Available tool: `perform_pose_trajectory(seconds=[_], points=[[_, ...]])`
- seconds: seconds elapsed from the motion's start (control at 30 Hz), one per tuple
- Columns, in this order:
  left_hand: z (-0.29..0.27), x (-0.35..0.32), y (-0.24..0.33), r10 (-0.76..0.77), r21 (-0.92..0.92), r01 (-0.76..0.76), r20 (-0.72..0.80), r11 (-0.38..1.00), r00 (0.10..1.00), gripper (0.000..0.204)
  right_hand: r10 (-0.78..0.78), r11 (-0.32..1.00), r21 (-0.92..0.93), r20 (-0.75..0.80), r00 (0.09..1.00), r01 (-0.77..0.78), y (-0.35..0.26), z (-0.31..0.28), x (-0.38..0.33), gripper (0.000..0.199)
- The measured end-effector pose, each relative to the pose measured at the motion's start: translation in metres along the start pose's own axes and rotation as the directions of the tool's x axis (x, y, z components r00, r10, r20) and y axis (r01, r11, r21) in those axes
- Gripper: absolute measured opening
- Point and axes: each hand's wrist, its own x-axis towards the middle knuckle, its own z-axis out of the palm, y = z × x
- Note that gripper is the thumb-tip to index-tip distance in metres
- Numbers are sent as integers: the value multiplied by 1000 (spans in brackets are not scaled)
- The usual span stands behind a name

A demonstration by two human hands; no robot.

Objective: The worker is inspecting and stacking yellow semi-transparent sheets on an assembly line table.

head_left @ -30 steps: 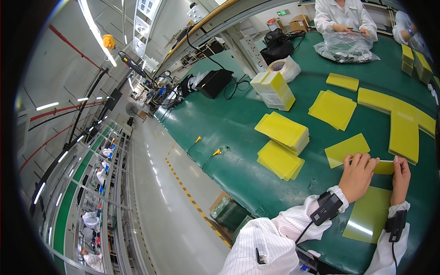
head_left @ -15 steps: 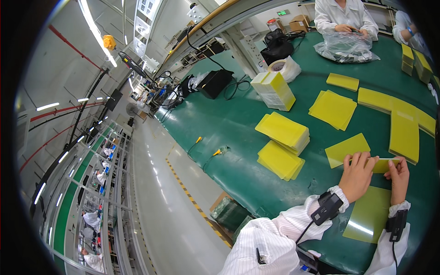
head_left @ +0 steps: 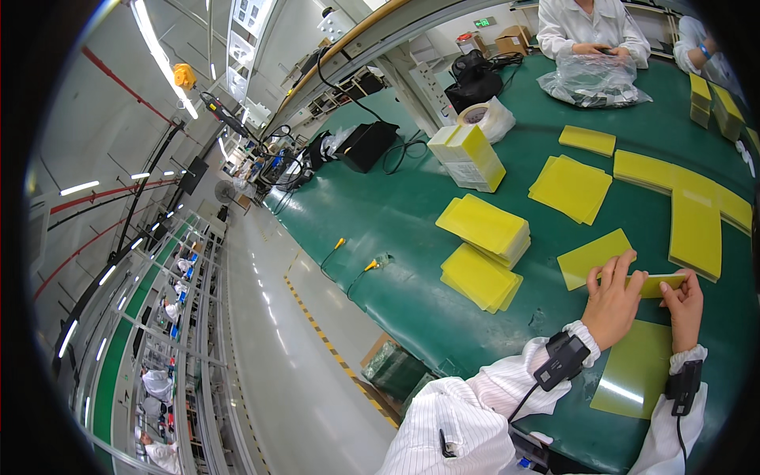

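A thin yellow sheet or small stack of sheets [head_left: 663, 283] is held nearly edge-on between my two hands at the right. My left hand [head_left: 612, 302] grips its left end, with the fingers bent over it. At the other end my right hand [head_left: 684, 307] pinches it between thumb and fingers. One loose yellow sheet [head_left: 587, 255] lies flat beyond my left hand. Nearer to me, another yellow sheet [head_left: 633, 372] lies on the green table between my forearms, reflecting a light. The exact number of held sheets cannot be made out.
Yellow stacks [head_left: 484, 226] and a fanned pile [head_left: 571, 188] lie left and beyond; long yellow stacks [head_left: 695, 229] sit at right. A taller block [head_left: 469, 158] stands near a tape roll [head_left: 473, 114]. Across the table, a person handles a clear plastic bag [head_left: 594, 81].
My left fingers have shifted slightly, with a finger lifted higher over the held sheets. The whole view has moved a little; the piles stay in place.
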Motion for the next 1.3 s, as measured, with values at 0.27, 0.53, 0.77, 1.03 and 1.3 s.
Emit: perform_pose_trajectory(seconds=[0.27, 0.53, 0.77, 1.03, 1.3], points=[[2, 2, -5, 39, 2, -39, -38, 999, 998, 24, -77, 997, -16, 9, 997, 77, 4, -4, 1, 20], [-2, 4, -7, -33, -138, 27, -39, 990, 999, 22, -44, 999, -25, 71, 996, 46, -2, 4, -1, 24], [3, 5, -15, -160, -362, 93, -160, 928, 974, 18, -100, 992, -63, 86, 991, 106, -13, 7, -5, 25], [12, 0, -11, -176, -585, 176, 56, 792, 983, 18, 36, 980, -200, 174, 984, 0, -8, 3, -8, 16], [13, 1, -16, -147, -502, 194, 132, 843, 980, 22, -255, 923, -269, 104, 961, 274, -8, 3, -6, 13]])
